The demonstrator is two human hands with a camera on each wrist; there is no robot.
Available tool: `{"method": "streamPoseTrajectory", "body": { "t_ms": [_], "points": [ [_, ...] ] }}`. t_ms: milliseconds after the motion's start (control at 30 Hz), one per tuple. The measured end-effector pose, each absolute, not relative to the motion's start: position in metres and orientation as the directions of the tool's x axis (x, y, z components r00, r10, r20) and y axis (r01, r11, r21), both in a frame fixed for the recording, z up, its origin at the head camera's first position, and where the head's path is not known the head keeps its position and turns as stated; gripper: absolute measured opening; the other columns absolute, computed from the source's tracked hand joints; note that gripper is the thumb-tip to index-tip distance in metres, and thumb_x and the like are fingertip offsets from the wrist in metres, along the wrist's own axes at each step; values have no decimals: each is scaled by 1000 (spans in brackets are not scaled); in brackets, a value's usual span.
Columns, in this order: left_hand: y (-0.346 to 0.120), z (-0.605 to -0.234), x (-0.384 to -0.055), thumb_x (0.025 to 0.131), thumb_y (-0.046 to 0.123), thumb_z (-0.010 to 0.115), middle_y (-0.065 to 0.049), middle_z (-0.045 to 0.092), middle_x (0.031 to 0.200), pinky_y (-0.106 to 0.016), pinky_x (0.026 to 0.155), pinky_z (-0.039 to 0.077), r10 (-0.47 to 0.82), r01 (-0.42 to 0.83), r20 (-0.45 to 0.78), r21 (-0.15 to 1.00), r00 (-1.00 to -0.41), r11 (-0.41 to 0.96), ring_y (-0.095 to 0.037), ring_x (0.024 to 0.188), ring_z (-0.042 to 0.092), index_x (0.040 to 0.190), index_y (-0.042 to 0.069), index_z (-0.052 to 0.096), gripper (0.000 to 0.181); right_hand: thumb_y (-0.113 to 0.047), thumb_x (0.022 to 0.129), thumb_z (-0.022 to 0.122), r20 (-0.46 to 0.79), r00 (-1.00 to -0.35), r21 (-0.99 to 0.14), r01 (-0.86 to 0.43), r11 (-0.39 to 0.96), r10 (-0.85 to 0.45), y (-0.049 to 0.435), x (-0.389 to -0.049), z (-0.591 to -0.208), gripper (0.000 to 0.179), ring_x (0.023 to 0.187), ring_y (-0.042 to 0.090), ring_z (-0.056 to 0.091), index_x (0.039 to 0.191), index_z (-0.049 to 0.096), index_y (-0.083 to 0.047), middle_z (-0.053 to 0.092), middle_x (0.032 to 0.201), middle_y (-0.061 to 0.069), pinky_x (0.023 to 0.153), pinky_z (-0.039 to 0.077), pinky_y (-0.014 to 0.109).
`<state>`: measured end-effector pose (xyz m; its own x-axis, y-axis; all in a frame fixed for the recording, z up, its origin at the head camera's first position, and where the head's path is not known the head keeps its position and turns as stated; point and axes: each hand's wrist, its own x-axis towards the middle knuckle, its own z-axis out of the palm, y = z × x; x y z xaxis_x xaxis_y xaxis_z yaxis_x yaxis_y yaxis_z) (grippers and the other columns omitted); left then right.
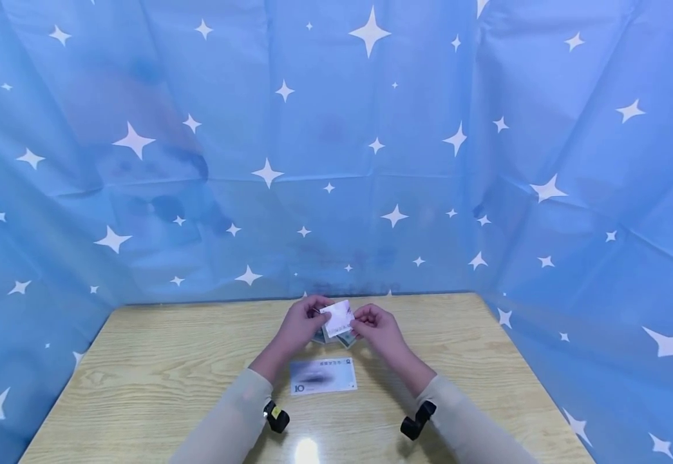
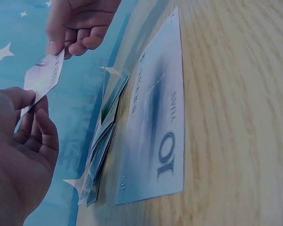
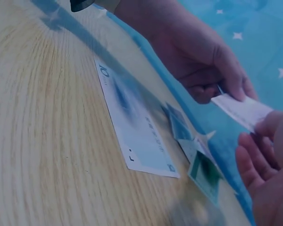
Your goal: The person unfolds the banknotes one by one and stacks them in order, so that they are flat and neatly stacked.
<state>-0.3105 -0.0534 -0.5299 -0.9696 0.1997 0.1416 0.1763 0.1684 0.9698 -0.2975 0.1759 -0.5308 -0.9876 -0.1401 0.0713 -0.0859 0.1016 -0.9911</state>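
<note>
A pale folded banknote [image 1: 338, 318] is held up off the table between both hands. My left hand [image 1: 306, 320] pinches its left side between thumb and fingers. At its right edge, my right hand [image 1: 377, 326] pinches the lower corner, as the right wrist view also shows at the note [image 3: 240, 111]. Beneath and behind the hands lie several folded banknotes, among them a green one [image 3: 205, 176], partly overlapping each other. Nearer to me, a flat 10 yuan banknote [image 1: 323, 376] lies face up on the table, with a smudged dark patch in its middle.
The wooden table [image 1: 156, 380] extends to both sides of the hands. A blue curtain [image 1: 324, 129] with white stars hangs behind the far edge and along the sides. Dark wrist-worn devices [image 1: 276, 417] sit at both sleeves.
</note>
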Motion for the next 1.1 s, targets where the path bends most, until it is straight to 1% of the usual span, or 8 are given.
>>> {"method": "streamPoseTrajectory", "body": {
  "t_ms": [100, 200, 333, 467, 600, 733, 900, 1100],
  "points": [
    [-52, -531, -308, 104, 5, 75, -6, 70, 102, -27, 75, 52, 206, 176, 144, 973, -968, 149, -19, 89, 62, 125, 8, 76, 22, 3, 102, 73, 89, -987, -987, -106, 123, -136, 177, -298, -528, 13, 83, 22, 71, 113, 69, 8, 71, 96, 13, 77, 64, 38],
    [-53, -533, -305, 102, 3, 76, -6, 70, 99, -25, 73, 51, 231, 177, 143, 975, -962, 135, -17, 86, 62, 125, 4, 74, 23, 1, 103, 72, 98, -986, -981, -118, 152, -132, 176, -300, -524, 12, 82, 22, 71, 114, 72, 6, 72, 97, 12, 78, 65, 43],
    [-53, -535, -299, 101, 5, 78, -5, 71, 98, -25, 71, 53, 280, 168, 128, 978, -951, 125, -17, 85, 63, 126, 2, 72, 25, -1, 104, 73, 99, -986, -979, -121, 165, -134, 175, -303, -519, 11, 81, 21, 70, 113, 76, 3, 74, 100, 11, 78, 65, 47],
    [-52, -537, -293, 100, 8, 81, -4, 70, 97, -25, 71, 54, 320, 159, 112, 979, -941, 125, -16, 85, 63, 126, 3, 72, 28, -3, 104, 73, 97, -982, -980, -123, 155, -161, 174, -305, -517, 13, 82, 20, 69, 115, 77, 3, 76, 104, 11, 76, 63, 38],
    [-50, -540, -289, 102, 13, 81, -2, 68, 94, -24, 69, 52, 352, 159, 99, 976, -931, 147, -15, 82, 60, 123, 6, 73, 24, -5, 106, 73, 92, -975, -977, -127, 170, -204, 173, -305, -516, 15, 85, 19, 67, 118, 76, 4, 76, 106, 10, 74, 59, 30],
    [-50, -540, -289, 107, 17, 75, -2, 66, 94, -24, 68, 49, 348, 180, 119, 973, -930, 148, -15, 80, 57, 118, 8, 74, 14, -7, 107, 72, 98, -959, -966, -156, 206, -265, 174, -305, -514, 16, 85, 19, 65, 118, 76, 4, 76, 105, 11, 74, 59, 34],
    [-51, -536, -290, 111, 17, 70, -2, 70, 101, -25, 72, 49, 296, 176, 134, 977, -946, 119, -17, 85, 57, 114, 11, 76, 9, -11, 109, 71, 96, -939, -953, -183, 243, -329, 174, -303, -514, 14, 84, 19, 64, 117, 77, -1, 76, 104, 10, 76, 61, 42],
    [-53, -534, -291, 111, 16, 70, -2, 71, 100, -26, 74, 51, 280, 178, 137, 976, -950, 124, -18, 87, 59, 112, 9, 76, 10, -12, 109, 71, 87, -941, -957, -169, 234, -327, 172, -302, -515, 16, 86, 19, 66, 120, 76, -1, 75, 104, 7, 76, 60, 40]
  ]
}}
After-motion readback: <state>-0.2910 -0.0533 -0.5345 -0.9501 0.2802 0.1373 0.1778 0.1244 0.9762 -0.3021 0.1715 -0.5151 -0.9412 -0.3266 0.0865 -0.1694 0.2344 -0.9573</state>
